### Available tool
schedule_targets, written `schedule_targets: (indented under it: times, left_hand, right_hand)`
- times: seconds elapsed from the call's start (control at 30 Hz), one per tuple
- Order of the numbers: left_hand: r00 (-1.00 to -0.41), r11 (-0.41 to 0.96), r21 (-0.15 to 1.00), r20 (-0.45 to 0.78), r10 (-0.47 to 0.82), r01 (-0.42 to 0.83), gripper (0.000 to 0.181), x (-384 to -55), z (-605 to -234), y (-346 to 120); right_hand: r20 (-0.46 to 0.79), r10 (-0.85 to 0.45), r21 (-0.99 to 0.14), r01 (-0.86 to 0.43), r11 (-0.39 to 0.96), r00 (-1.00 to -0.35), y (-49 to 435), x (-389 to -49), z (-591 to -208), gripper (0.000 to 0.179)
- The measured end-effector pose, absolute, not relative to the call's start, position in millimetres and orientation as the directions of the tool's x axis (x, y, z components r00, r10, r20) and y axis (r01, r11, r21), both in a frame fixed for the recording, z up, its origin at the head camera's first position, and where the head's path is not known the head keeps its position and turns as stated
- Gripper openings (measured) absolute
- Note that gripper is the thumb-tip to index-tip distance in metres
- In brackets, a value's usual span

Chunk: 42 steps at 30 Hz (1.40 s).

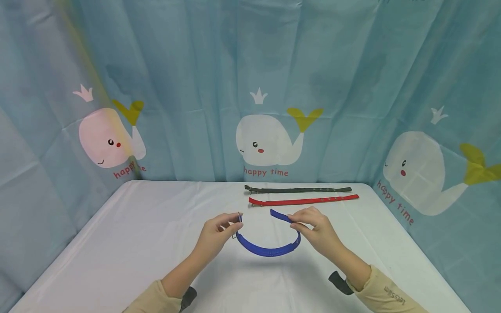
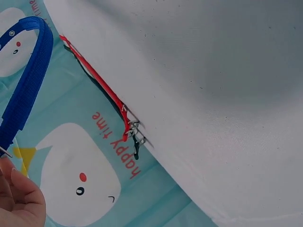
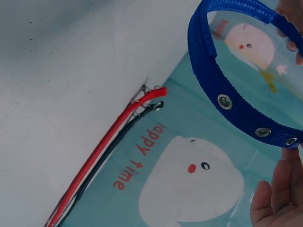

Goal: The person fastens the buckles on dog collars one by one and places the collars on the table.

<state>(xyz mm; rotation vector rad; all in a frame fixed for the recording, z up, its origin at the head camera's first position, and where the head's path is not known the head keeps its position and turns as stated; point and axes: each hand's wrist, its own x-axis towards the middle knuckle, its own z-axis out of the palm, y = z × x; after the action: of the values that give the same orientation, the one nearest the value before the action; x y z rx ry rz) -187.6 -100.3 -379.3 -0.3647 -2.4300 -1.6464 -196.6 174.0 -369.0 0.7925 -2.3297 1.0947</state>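
A blue pet collar [image 1: 270,251] hangs in a U-shaped curve above the table between both hands. My left hand [image 1: 217,233] pinches its buckle end between thumb and fingers, with a metal ring showing below the fingertips. Near the other end, my right hand [image 1: 316,228] pinches the strap, and the free tip sticks out past the fingers to the left. Metal eyelets line this part of the collar [image 3: 204,56] in the right wrist view. In the left wrist view, the padded middle of the collar [image 2: 29,90] rises from the fingers.
A red collar [image 1: 301,201] and a dark collar [image 1: 289,190] lie stretched out side by side near the back edge of the white table [image 1: 117,252]. Both have their buckles at the left. A blue curtain [image 1: 188,87] printed with whales surrounds the table's back and sides.
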Motion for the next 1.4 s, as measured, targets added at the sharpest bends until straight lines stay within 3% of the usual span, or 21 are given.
schedule_targets:
  times: [1.4]
  left_hand:
    - [-0.905, 0.403, 0.811, 0.362, 0.224, 0.424, 0.024, -181, -379, -83]
  right_hand:
    - [0.699, -0.442, -0.361, -0.812, 0.459, -0.561, 162, -193, -374, 0.029]
